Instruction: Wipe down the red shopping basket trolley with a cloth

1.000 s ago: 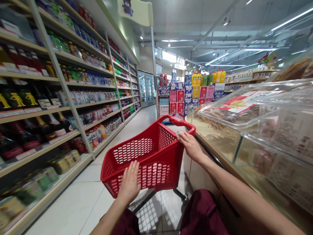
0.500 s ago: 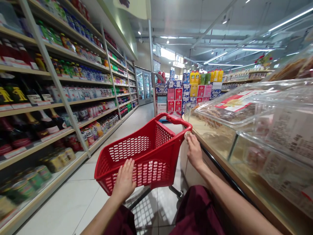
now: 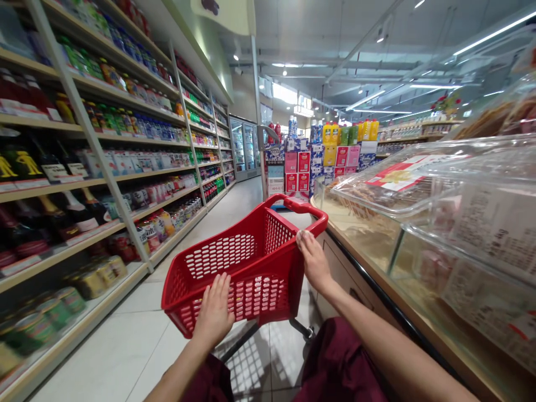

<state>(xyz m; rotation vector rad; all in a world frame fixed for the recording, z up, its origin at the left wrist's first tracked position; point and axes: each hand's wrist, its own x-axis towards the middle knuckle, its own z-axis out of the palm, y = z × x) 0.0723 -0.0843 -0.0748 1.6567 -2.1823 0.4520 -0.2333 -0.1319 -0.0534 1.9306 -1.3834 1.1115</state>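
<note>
The left hand [image 3: 215,315] rests flat on the red cart [image 3: 260,267]; the right hand [image 3: 315,262], fingers bent, clamps a pale wad [image 3: 298,237] against it.

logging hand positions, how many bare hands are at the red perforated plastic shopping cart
2: left hand flat on the near side of the cart, right hand holding a small whitish wad at the rim near the handle.

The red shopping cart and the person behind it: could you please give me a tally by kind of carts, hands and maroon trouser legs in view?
Red shopping cart: 1
Hands: 2 (left hand, right hand)
Maroon trouser legs: 2
Total: 5
</note>
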